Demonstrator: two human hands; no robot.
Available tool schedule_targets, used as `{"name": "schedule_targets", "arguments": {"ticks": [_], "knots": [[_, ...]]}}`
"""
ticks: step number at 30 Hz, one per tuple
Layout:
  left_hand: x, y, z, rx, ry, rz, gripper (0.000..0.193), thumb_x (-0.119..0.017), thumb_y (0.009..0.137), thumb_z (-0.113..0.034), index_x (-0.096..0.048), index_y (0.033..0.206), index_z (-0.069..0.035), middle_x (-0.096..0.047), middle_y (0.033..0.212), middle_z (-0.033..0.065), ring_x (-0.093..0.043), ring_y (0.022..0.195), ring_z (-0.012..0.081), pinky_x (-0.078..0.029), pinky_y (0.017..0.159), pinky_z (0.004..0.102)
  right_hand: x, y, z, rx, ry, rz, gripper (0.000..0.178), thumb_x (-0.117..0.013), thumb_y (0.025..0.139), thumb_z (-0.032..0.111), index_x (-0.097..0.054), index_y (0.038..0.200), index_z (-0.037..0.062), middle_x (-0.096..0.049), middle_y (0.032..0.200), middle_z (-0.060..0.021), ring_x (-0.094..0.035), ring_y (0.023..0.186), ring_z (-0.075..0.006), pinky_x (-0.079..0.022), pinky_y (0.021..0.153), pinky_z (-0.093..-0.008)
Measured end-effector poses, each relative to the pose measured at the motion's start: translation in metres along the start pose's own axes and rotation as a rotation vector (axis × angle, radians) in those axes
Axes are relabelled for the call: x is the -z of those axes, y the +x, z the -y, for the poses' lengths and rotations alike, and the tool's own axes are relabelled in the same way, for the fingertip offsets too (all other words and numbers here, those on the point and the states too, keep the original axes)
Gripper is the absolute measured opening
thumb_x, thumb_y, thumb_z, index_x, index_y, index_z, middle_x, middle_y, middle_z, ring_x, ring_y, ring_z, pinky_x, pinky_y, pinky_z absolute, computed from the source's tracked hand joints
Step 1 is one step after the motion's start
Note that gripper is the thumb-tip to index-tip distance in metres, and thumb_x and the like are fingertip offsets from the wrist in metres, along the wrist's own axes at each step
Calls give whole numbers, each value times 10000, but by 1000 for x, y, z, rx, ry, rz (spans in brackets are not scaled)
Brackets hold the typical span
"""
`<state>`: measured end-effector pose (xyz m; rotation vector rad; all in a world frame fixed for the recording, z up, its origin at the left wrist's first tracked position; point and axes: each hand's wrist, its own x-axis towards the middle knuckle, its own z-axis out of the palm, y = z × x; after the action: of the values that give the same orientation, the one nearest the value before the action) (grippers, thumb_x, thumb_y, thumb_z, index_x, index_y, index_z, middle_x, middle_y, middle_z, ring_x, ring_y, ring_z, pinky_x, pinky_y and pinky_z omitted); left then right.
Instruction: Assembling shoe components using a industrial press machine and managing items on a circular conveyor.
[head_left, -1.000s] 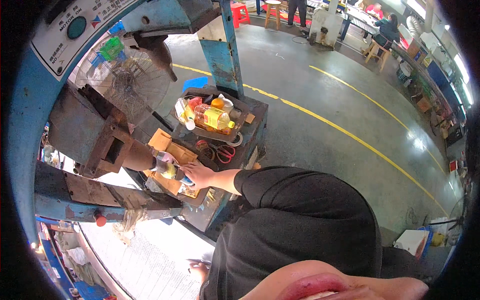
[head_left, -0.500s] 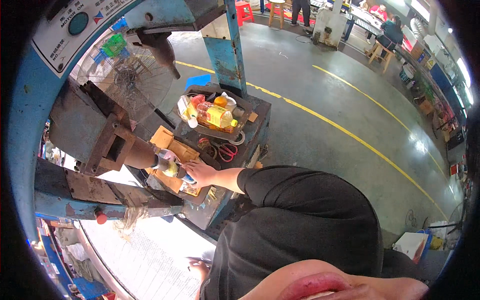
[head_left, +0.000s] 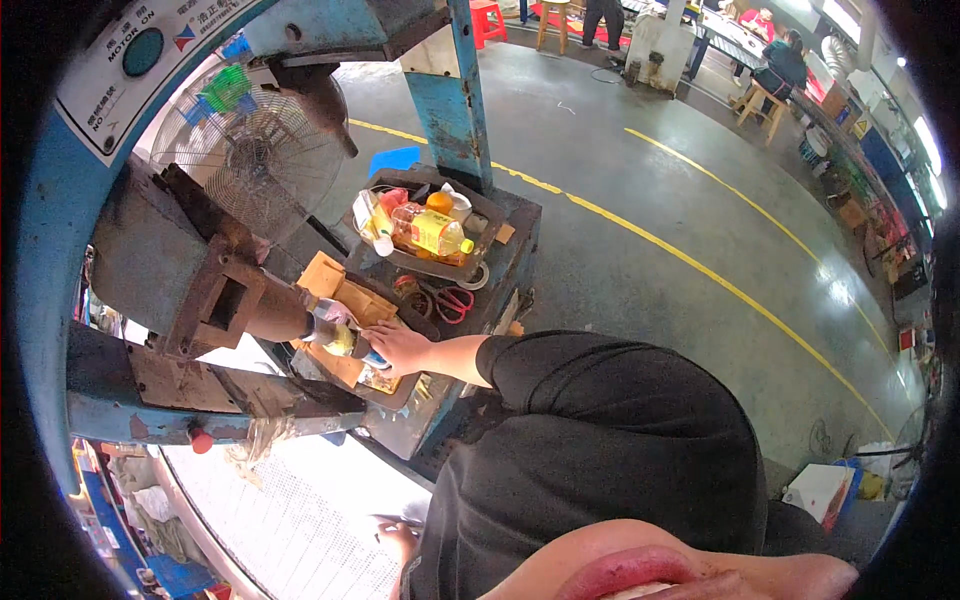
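My right hand (head_left: 397,349) reaches over a dark tray (head_left: 388,396) on a side stand, fingers curled at a small blue-and-white thing (head_left: 374,358). What they grip is mostly hidden. Next to the fingertips is a rounded, yellow-and-white thing (head_left: 342,341), close to the rusty cylinder of the machine. Brown cardboard pieces (head_left: 345,368) lie in the same tray. Lower down, my left hand (head_left: 397,541) shows only in part, over a bright white sheet with rows of dark dots (head_left: 300,510). A small dark thing lies at its fingers, too unclear to name.
A blue machine frame (head_left: 45,230) with a rusty head (head_left: 225,300) and a red knob (head_left: 201,440) fills the left. A second tray (head_left: 430,265) holds a yellow-labelled bottle (head_left: 435,232) and an orange. Pink-handled scissors (head_left: 454,305) and a tape roll lie nearby. Behind stands a fan (head_left: 255,150).
The view has tilted a little, so the machine frame sits slightly further left. Both hands stay in nearly the same place.
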<state>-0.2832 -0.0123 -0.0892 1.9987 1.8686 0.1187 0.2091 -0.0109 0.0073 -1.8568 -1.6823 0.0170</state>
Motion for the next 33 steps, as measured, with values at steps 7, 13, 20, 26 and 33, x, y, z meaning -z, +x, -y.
{"name": "schedule_targets", "arguments": {"ticks": [7,13,20,26,33], "knots": [[7,-4,-9,-54,-38,12,219,-620,681,-71,-573,884,-1,-601,860,232,-570,830,356,-441,783,447,-2,1,-6,-12,1,37,845,-711,724,403,-374,1327,-85,-446,1357,-215,-408,1284,-326,-281,1109,-407],[-2,-2,3,-63,-23,-89,195,-591,704,-36,-565,894,0,-591,877,228,-559,848,346,-434,803,437,-3,5,-3,-3,37,62,849,-713,735,351,-320,1369,-56,-412,1387,-201,-383,1303,-322,-269,1110,-411],[-10,-9,26,5,-91,-274,171,-607,673,-18,-555,836,-10,-556,797,160,-548,690,275,-463,646,389,-3,7,2,61,109,8,841,-711,747,349,-316,1367,-60,-410,1387,-190,-373,1312,-307,-253,1113,-445],[-25,12,4,13,-90,-265,176,-633,668,-49,-569,825,-3,-557,733,145,-558,695,279,-457,651,389,-2,8,-12,10,34,35,787,-701,763,347,-349,1338,-58,-397,1405,-184,-399,1295,-313,-260,1109,-444],[-58,-9,61,180,-605,-228,332,-670,779,-243,-588,1003,-13,-586,912,104,-541,783,189,-485,750,349,-3,15,19,-205,134,221,663,-732,718,415,-530,1140,-55,-545,1156,-274,-537,1071,-415,-442,925,-461]]}}
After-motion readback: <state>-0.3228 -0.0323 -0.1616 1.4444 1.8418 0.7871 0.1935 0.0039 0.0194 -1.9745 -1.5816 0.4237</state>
